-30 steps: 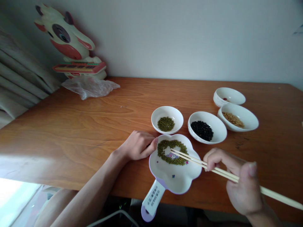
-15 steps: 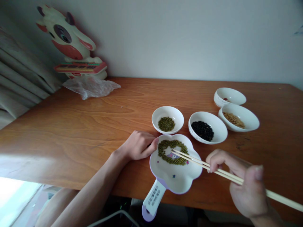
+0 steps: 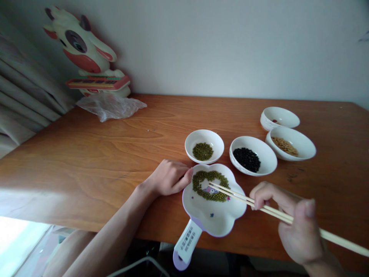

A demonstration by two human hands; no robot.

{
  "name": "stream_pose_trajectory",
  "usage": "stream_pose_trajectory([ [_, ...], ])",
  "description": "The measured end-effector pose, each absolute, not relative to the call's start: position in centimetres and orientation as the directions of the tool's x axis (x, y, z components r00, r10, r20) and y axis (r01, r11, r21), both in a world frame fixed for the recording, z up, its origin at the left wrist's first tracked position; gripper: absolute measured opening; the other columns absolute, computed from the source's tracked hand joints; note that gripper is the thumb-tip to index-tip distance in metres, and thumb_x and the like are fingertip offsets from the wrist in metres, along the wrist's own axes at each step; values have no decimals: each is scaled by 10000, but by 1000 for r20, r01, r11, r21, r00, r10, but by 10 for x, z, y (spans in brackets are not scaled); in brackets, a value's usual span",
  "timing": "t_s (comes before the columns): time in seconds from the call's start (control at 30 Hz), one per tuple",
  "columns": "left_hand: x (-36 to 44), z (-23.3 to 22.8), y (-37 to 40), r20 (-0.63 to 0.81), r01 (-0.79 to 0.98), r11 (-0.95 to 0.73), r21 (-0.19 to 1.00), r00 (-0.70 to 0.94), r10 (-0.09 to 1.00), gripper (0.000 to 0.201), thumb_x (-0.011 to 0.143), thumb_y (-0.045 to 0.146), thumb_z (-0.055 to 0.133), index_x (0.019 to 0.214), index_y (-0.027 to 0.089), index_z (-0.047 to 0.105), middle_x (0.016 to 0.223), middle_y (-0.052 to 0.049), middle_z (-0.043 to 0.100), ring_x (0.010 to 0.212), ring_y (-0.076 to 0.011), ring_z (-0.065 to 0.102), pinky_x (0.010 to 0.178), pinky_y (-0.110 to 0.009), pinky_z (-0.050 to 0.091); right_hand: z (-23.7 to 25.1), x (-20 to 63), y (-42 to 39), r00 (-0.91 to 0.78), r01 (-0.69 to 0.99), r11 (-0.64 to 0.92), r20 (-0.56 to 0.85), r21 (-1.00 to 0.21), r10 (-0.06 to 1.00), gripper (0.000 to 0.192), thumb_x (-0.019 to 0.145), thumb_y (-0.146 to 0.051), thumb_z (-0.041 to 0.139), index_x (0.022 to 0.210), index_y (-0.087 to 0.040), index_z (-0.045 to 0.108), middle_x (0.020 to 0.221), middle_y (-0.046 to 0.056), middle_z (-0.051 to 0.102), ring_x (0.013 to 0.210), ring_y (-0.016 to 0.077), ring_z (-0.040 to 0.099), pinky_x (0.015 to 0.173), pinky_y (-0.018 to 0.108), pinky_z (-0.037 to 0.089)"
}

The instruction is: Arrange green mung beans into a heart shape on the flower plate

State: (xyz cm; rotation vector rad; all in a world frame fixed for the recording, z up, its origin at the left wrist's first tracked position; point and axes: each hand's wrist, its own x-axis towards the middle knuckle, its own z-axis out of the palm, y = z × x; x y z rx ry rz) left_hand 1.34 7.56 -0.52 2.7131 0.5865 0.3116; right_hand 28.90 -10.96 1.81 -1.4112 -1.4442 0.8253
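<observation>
A white flower-shaped dish with a lilac rim and handle lies at the table's front edge. Green mung beans form a ring in it around a printed cartoon figure. My left hand is closed at the dish's upper left rim, its thumb on the edge and the other fingers curled partly out of sight. Pinched in my right hand is a pair of wooden chopsticks, tips close together inside the bean ring. I see no bean between the tips. Just behind the dish stands a white bowl of mung beans.
To the right are a bowl of black beans, another of tan beans or nuts, and a third holding a little reddish food. A cow-shaped toy keyboard and a clear plastic bag sit at the back left.
My right hand has shifted very slightly left along the chopsticks. The tips, the dish, the beans and my left hand look the same.
</observation>
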Motion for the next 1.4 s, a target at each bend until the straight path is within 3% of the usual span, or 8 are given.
stream_pose_trajectory([
  [0.33,14,-4,75,134,366,-854,371,888,439,437,1065,346,300,687,171,434,677,-9,576,603,-113,492,612,-260,339,29,281,-107,106,360,153,204,-920,973,757,914,-800,103,729,-251,590,729,32,620,677,212,570,646,345,421],
  [0.6,13,-6,76,142,359,-855,374,889,435,430,1061,329,327,688,173,473,682,-10,579,596,-110,497,604,-264,342,23,286,-109,84,361,134,175,-923,981,770,934,-760,52,749,-249,597,759,44,618,712,227,570,681,358,413],
  [0.77,13,-6,76,142,357,-853,381,889,436,425,1060,331,333,690,174,471,681,-8,578,601,-109,507,604,-260,350,21,290,-109,80,342,136,173,-930,982,703,969,-704,146,738,-249,629,751,51,636,724,237,584,701,366,426],
  [1.03,14,-6,76,125,369,-847,384,887,444,422,1057,333,325,686,175,449,661,-10,574,597,-115,508,609,-251,366,32,285,-106,160,305,182,239,-935,958,741,964,-729,135,697,-261,643,698,32,630,680,215,566,661,349,412],
  [1.4,13,-7,76,155,343,-857,385,891,426,421,1057,309,338,697,170,505,671,-17,595,596,-115,520,606,-249,383,39,305,-109,198,377,76,161,-923,967,828,873,-836,58,698,-268,635,735,40,636,729,242,567,666,364,406],
])
